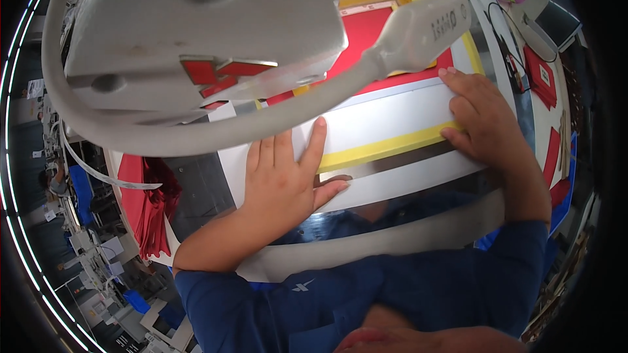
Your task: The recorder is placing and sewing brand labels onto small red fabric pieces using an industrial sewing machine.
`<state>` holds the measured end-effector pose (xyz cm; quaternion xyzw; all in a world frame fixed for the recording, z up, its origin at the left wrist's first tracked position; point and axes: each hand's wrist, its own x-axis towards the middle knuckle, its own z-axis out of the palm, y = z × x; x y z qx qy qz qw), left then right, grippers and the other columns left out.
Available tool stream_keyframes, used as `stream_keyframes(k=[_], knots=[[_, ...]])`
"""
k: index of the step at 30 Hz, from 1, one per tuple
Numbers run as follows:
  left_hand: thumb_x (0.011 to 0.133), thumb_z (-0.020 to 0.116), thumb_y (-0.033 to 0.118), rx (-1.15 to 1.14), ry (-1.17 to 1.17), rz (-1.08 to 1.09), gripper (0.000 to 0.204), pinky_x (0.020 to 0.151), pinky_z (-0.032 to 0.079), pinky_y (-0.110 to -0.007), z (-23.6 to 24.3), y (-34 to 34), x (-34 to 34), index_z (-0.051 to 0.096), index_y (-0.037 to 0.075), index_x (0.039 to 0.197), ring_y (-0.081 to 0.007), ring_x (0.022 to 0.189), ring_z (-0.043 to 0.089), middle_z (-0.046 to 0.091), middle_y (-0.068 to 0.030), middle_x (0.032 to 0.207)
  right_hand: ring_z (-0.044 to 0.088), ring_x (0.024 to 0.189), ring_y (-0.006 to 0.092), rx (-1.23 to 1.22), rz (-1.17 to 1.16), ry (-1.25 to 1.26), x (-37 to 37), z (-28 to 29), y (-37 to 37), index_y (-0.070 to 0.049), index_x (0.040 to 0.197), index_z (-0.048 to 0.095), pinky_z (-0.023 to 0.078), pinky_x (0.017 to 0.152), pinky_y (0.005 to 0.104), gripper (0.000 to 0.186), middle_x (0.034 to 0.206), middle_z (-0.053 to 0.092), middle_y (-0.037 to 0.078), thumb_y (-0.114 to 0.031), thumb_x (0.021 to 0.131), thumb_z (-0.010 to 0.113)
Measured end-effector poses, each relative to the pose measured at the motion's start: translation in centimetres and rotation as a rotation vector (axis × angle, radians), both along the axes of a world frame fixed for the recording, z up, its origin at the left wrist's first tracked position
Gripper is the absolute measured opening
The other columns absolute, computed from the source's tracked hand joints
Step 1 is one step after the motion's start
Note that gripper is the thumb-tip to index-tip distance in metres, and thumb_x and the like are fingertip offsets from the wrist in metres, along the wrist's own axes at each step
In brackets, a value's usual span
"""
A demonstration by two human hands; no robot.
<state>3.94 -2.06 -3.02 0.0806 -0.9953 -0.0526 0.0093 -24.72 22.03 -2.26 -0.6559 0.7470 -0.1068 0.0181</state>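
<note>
My left hand [280, 173] lies flat with fingers spread over the left end of a white sheet-like template panel [392, 114]. Its thumb reaches past the panel's yellow taped lower edge [386, 147]. At the panel's right end is my right hand [483, 114], its forefinger reaching to the upper edge beside red fabric [363, 36]. The thumb of that hand rests near the yellow tape and its other fingers are bent on the surface. Both hands press on the panel from above, with no object lifted. The red fabric lies beyond the panel, partly covered by the lamp.
A grey sewing machine head [196, 33] fills the upper left. Its bendable lamp [418, 33] arches low over the work. Stacked red pieces [147, 202] hang at the table's left; more red pieces [540, 78] lie right, near a control screen [556, 19].
</note>
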Motion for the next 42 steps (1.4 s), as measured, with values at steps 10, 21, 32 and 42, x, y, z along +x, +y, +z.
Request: stream_keyframes(k=[10,21,32,42], knots=[[0.084,0.076,0.069,-0.080,-0.006,0.007,0.096,0.109,0.043,-0.058,0.1,-0.4,0.2,0.056,0.006,0.154,-0.0508,0.134,0.052,0.049,-0.0360,0.149,0.058,0.139,0.0412,-0.016,0.043,-0.077,-0.4,-0.7,-0.1,-0.003,0.103,0.061,0.045,0.116,0.0530,0.041,0.148,0.060,0.024,-0.033,0.085,0.083],[0.083,0.077,0.068,-0.079,-0.010,-0.004,0.099,0.111,0.040,-0.060,-0.1,-0.3,-0.1,0.054,0.004,0.154,-0.0524,0.136,0.050,0.047,-0.0360,0.149,0.041,0.151,0.0471,-0.065,-0.200,-0.043,-1.3,-1.7,-1.2,-0.006,0.152,0.057,0.033,0.123,0.0556,0.074,0.159,0.047,0.030,-0.063,0.105,0.057],[0.086,0.075,0.059,-0.050,-0.017,0.035,0.095,0.115,0.037,-0.059,0.0,0.3,0.1,0.052,0.000,0.156,-0.0528,0.139,0.048,0.044,-0.0371,0.155,0.039,0.156,0.0381,-0.058,-0.191,-0.021,-0.4,-1.6,-1.0,-0.004,0.158,0.049,0.028,0.127,0.0563,0.076,0.167,0.043,0.021,-0.059,0.106,0.057],[0.086,0.076,0.061,-0.086,-0.018,0.021,0.096,0.113,0.039,-0.058,0.0,-0.1,0.1,0.052,0.000,0.156,-0.0513,0.140,0.049,0.044,-0.0359,0.156,0.047,0.152,0.0320,0.037,-0.187,0.142,-0.3,-0.8,2.7,-0.006,0.148,0.062,0.031,0.127,0.0547,0.063,0.155,0.059,0.015,-0.055,0.107,0.058]])
